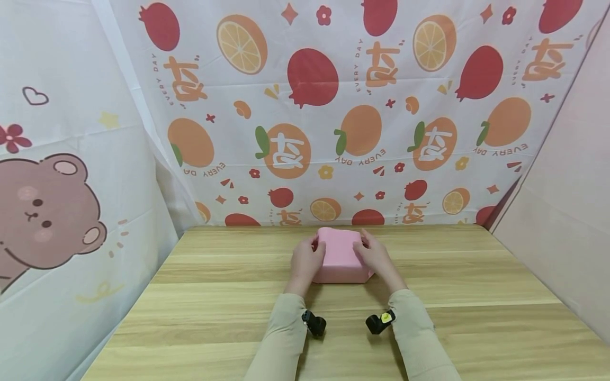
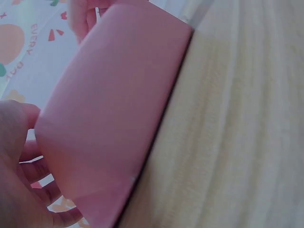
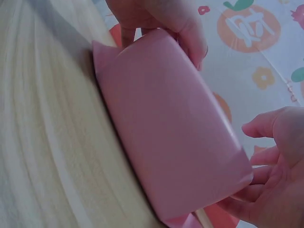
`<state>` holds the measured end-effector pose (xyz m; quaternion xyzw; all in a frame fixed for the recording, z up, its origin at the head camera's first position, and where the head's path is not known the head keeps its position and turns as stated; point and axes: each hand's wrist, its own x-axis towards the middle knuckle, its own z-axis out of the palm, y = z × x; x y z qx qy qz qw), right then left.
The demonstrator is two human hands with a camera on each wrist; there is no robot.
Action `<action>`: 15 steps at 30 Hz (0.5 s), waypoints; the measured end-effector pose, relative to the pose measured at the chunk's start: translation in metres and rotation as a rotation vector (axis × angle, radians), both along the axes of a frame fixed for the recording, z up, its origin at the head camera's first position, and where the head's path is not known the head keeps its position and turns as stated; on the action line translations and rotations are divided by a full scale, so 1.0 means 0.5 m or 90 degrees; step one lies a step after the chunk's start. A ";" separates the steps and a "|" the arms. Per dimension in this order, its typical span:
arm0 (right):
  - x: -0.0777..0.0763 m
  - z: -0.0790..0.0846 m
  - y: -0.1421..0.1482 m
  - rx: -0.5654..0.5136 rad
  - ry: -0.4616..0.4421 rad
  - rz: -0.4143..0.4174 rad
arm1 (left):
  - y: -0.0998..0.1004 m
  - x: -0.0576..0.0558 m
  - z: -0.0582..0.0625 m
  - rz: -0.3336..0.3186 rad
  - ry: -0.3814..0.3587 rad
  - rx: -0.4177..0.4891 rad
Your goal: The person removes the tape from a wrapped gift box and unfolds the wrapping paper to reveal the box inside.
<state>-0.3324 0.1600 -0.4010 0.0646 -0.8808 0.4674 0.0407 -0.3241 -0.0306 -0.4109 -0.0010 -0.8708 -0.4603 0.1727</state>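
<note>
A pink box-shaped package (image 1: 340,248), its covering smooth like wrapping paper, sits on the table between both hands. The left hand (image 1: 306,259) holds its left end, thumb over the top edge and fingers bent along the side, as the left wrist view shows on the package (image 2: 109,90). At the opposite end the right hand (image 1: 376,256) holds the package by its edge, thumb at the top and fingers against the side. Low at both ends in the right wrist view, pink flaps (image 3: 105,58) stick out. The package's underside and far side are hidden.
The wood-grain table (image 1: 214,312) extends around the package. Behind it hangs a fruit-print cloth (image 1: 329,121); a bear-print cloth (image 1: 52,211) hangs at left, and a pale panel (image 1: 567,211) stands at right. Small black cameras (image 1: 314,324) sit on the wrists.
</note>
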 end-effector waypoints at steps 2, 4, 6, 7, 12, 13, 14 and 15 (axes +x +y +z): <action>0.002 0.005 -0.001 -0.002 0.000 0.002 | 0.001 0.003 0.007 0.002 0.009 -0.001; 0.005 0.009 -0.003 -0.002 -0.001 -0.003 | 0.002 0.006 0.013 0.003 0.013 -0.005; 0.008 0.014 -0.004 0.004 0.003 -0.009 | 0.004 0.009 0.020 0.001 0.014 -0.008; 0.009 0.017 -0.005 0.006 0.004 -0.013 | 0.005 0.011 0.022 0.000 0.018 -0.014; 0.017 0.032 -0.010 0.001 0.009 -0.035 | 0.013 0.018 0.036 -0.002 0.023 -0.029; 0.018 0.034 -0.010 0.001 0.010 -0.037 | 0.016 0.020 0.039 -0.001 0.026 -0.034; 0.019 0.035 -0.010 0.007 0.016 -0.036 | 0.018 0.021 0.042 0.000 0.027 -0.038; 0.017 0.034 -0.010 0.015 0.027 -0.032 | 0.020 0.022 0.043 0.003 0.033 -0.047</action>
